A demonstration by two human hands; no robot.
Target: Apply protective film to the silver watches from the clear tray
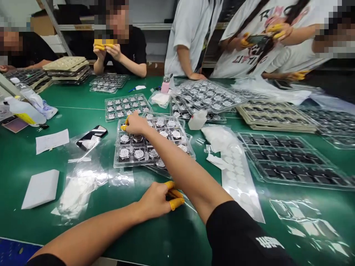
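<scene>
My right hand (pixel 135 124) reaches forward across my left arm to the far left corner of a clear plastic tray (pixel 119 162) filled with round silver parts. Its fingers, in yellow finger cots, are curled and pinched at that corner. My left hand (pixel 160 199) rests on the green table near me, just in front of the tray. Its fingers, also in yellow cots, are pinched together on something I cannot make out, perhaps a clear film.
More filled trays (pixel 126 106) and tray stacks (pixel 210 96) lie further back, empty dark trays (pixel 291 159) to the right. A white bottle (pixel 197 120), a sheet of white round pads (pixel 235 162), a phone (pixel 91 136), paper, foam and plastic bags lie around. Several people work opposite.
</scene>
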